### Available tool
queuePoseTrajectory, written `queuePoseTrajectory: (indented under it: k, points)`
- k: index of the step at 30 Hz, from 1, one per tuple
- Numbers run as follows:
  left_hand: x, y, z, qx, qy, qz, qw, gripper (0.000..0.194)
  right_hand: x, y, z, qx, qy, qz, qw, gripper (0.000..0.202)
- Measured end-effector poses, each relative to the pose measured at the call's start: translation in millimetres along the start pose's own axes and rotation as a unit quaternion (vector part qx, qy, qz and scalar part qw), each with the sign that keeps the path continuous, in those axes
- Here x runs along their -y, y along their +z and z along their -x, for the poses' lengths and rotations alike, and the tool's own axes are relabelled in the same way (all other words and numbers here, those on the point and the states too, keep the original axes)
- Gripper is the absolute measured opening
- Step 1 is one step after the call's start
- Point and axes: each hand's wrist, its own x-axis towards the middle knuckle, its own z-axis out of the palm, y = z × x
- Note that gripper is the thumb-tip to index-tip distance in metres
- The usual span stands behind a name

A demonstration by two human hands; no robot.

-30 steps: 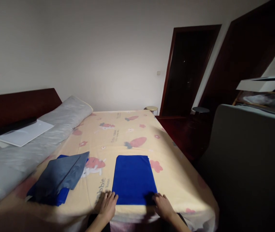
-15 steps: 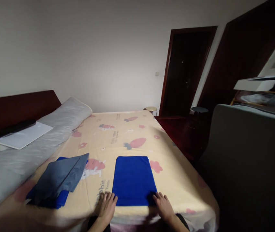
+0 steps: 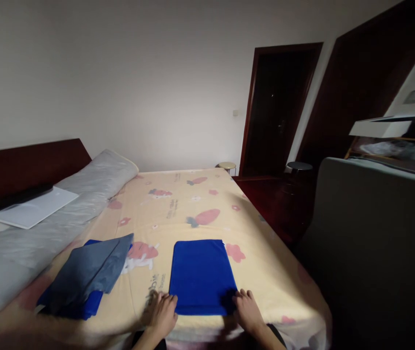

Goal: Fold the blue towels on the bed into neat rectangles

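Note:
A folded blue cloth [image 3: 203, 277] lies flat near the front edge of the bed. At its lower left corner is my left hand [image 3: 164, 313], fingers curled and closed at the cloth's edge. My right hand [image 3: 248, 308] is at the lower right corner, its fingers curled in the same way over that edge. Further left, a grey-blue cloth [image 3: 90, 267] rests loosely on another blue cloth [image 3: 92, 305].
The patterned bed sheet [image 3: 163, 209] spreads under everything. A grey rolled bedding piece [image 3: 94, 187] lies along the left, with a white flat item [image 3: 34, 206] on it. On the right stands a dark grey panel [image 3: 371, 248]; stools are beyond the bed.
The fingers of both hands have curled in more at the edges of the blue cloth. The view has tilted slightly, and the cloth lies in the same place on the bed.

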Motion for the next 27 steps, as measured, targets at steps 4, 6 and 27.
queuePoseTrajectory:
  k: [4,6,27]
  points:
    - [-4.5,-5.4,3.5,0.058,-0.033,0.013,0.998,0.036,0.2,3.8,0.7,0.017,0.014,-0.008,1.0,0.028]
    - [-3.5,-3.1,3.2,0.068,-0.036,0.016,0.997,0.038,-1.4,8.1,1.0,0.029,0.024,-0.02,0.999,0.032]
    - [5.1,27.3,-3.6,0.014,-0.035,-0.033,0.999,0.051,5.2,10.9,-1.9,0.006,0.075,0.017,0.997,0.054]
